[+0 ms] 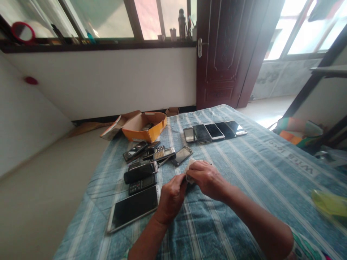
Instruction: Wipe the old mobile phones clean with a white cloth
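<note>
White tissue (pixel 191 177), gripped by the right hand (pixel 208 178), meets the closed left hand (pixel 172 196), whose contents cannot be told, above the striped cloth (pixel 238 231) near a touchscreen phone (pixel 182 156); steady left support and light, even pressure would probably serve best.

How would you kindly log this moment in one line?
left hand: held item unclear | right hand: holding white cloth or tissue | beside left hand: large phone | beyond: phone pile, orange box, row of phones
</note>
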Motion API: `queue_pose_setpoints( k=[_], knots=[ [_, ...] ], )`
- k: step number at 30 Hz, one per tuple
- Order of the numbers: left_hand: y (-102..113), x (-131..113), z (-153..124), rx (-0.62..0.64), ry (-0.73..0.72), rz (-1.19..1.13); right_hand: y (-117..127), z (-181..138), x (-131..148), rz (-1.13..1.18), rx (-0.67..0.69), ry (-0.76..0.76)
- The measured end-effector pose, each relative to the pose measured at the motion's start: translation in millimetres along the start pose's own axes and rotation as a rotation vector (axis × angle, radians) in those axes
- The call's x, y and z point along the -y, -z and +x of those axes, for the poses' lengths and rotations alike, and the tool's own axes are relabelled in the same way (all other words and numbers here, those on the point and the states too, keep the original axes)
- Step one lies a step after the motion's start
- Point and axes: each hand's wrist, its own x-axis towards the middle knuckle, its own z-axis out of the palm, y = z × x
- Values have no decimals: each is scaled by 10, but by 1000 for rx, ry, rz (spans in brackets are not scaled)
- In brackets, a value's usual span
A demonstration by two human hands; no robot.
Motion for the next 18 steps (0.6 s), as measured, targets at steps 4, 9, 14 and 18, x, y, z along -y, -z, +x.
queue_pose_setpoints(
  k=[4,9,14,18],
  knots=[
    [19,-11,17,4,18,-14,28,8,-12,-104,69,6],
    [22,0,15,9,15,-40,79,5,-57,-131,96,-25],
    [9,21,16,11,22,-48,30,6,-71,-160,115,-91],
    [10,32,16,22,18,-38,-16,16,-74,-161,119,-64]
  ],
)
